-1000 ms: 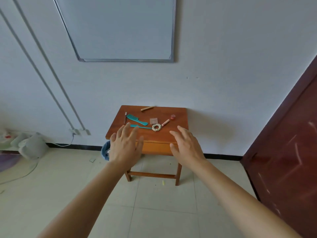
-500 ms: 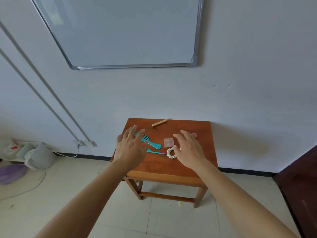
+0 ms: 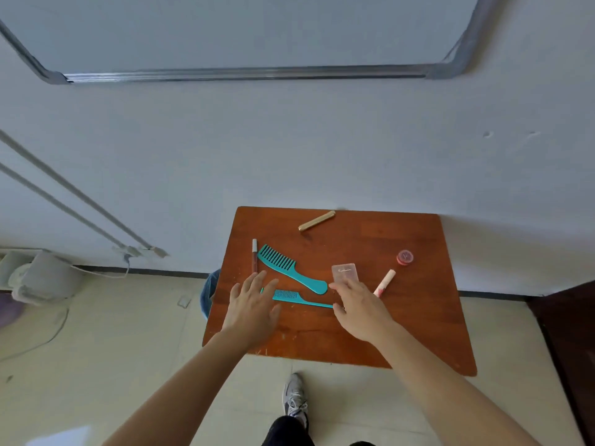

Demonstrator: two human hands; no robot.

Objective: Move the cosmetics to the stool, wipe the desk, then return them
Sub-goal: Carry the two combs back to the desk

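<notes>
Head camera looks down on the wooden desk [image 3: 418, 323] against the wall, cosmetics spread across it. My left hand [image 3: 251, 312] hovers over the near left part, fingers straight and spread, holding nothing, its fingertips over the toothed end of the thin teal tail comb [image 3: 301, 297]. My right hand [image 3: 360, 313] is flat and relaxed too, empty, with its fingertips at the near edge of the clear square compact [image 3: 345, 272]; I cannot tell if they touch it. The wide teal comb [image 3: 289, 268] lies between my hands, farther back. A dark lip pencil [image 3: 254, 255] lies left of it, a gold tube [image 3: 317, 220] near the wall, a pink gloss tube [image 3: 384, 282] just right of my right hand, and a red pot [image 3: 404, 257] beyond it.
</notes>
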